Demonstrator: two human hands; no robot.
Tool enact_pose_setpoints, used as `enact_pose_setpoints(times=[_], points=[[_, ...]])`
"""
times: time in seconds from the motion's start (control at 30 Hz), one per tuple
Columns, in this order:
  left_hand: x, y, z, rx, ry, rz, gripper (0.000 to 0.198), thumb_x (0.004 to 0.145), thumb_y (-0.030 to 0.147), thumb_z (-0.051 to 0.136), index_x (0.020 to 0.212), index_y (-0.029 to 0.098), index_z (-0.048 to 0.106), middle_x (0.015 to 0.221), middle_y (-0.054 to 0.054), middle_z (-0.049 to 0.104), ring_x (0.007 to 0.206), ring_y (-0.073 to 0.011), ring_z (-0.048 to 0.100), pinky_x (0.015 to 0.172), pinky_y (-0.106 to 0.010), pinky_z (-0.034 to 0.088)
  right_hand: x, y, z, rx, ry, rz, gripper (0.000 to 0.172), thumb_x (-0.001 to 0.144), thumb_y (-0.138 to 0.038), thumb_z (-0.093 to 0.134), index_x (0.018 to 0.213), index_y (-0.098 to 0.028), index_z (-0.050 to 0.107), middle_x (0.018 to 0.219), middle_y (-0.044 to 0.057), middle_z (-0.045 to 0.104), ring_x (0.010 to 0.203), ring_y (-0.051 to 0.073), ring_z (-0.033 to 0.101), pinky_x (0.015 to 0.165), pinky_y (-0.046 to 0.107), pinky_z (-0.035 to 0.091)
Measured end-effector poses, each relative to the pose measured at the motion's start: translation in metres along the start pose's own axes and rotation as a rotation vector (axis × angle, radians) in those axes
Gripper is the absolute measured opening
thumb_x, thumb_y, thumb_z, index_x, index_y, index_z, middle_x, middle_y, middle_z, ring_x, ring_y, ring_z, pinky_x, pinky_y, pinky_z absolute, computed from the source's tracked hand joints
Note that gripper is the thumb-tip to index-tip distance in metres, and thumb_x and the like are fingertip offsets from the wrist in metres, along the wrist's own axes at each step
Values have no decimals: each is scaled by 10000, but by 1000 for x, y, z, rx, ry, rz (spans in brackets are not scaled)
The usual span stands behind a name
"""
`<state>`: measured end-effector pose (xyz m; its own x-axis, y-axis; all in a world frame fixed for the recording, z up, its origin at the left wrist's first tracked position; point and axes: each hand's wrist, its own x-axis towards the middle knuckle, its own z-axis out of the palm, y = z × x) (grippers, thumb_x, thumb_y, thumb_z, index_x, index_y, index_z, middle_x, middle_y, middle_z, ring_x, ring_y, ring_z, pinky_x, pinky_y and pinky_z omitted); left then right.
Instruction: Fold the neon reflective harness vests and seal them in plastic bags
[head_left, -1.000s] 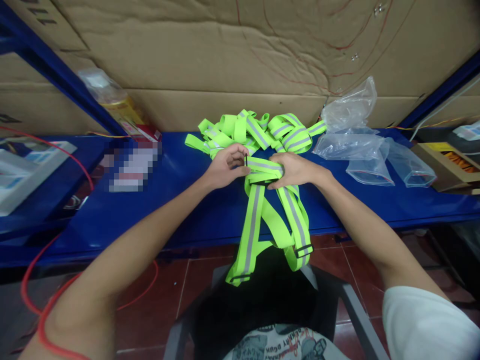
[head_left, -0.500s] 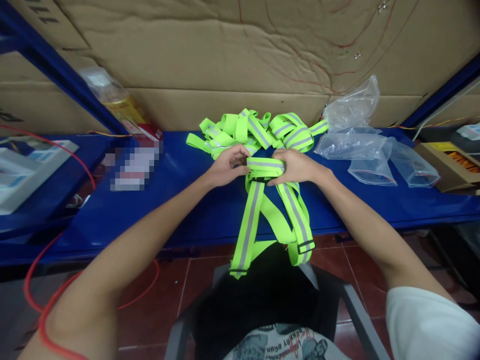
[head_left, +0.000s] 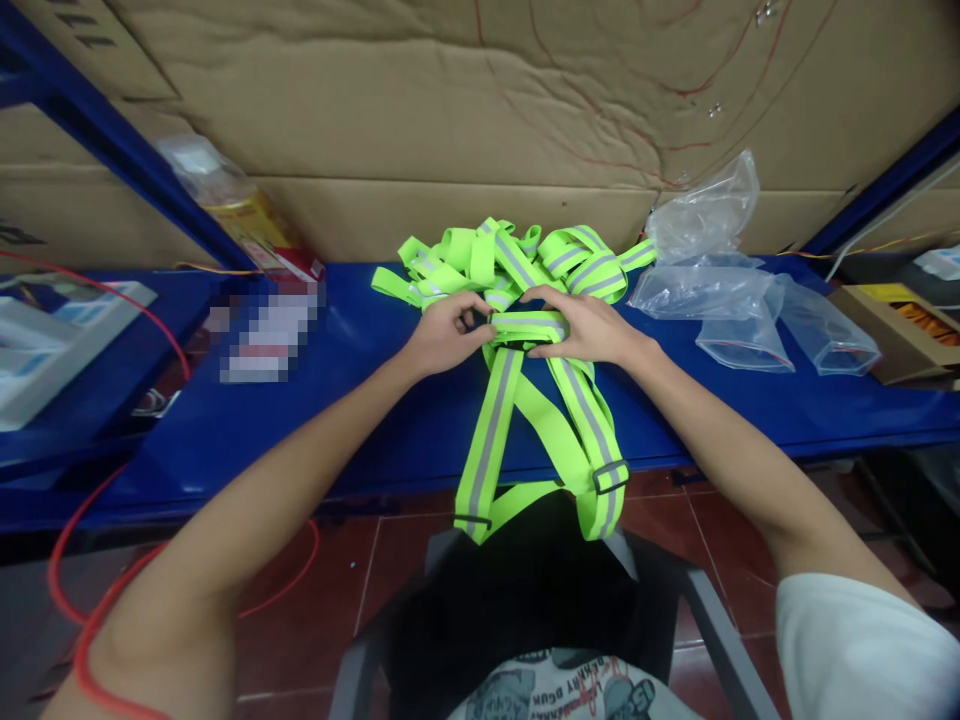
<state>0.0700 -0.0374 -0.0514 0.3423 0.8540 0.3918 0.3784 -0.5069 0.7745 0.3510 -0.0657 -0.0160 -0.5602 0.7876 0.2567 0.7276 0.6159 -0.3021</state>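
A neon-yellow reflective harness (head_left: 529,328) with a grey stripe lies folded at its belt part between my hands. Its shoulder straps hang over the table's front edge, and a black slide buckle (head_left: 611,477) sits on the right one. My left hand (head_left: 448,333) pinches the left end of the folded belt with curled fingers. Around the right end, my right hand (head_left: 583,325) has its thumb below and fingers above, gripping the fold. Just behind both hands is a heap of similar reflective straps (head_left: 517,262).
Clear plastic bags (head_left: 720,290) lie on the blue table (head_left: 375,410) to the right, beside an open cardboard box (head_left: 900,335). A bottle (head_left: 225,195) leans at the back left. A red hose (head_left: 90,620) loops at the left; a cardboard wall (head_left: 420,120) stands behind.
The folded belt has shifted slightly away from me and left, drawing the hanging straps up a little. My right hand has moved slightly left, its fingers reaching further over the fold.
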Motion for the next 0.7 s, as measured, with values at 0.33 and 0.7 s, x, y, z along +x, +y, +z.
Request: enact_pose_setpoints(times=[0.33,0.7], points=[[-2,5,-7,-113,-209,-88,426,655,348,934,961,193,681,725,40,634,494,-84,550,455,-216,404,-1,5,-4,101,-64,-55,464,1043,-635,650,1101,-215,840,1116,95,815,983,261,731,804,324,433],[-3,13,-11,-158,-271,-36,565,631,319,1015,1065,190,678,801,3,685,715,-141,686,526,-210,489,2,17,1,125,-119,101,567,924,-624,782,1174,-115,803,1069,149,805,919,291,720,807,357,490]])
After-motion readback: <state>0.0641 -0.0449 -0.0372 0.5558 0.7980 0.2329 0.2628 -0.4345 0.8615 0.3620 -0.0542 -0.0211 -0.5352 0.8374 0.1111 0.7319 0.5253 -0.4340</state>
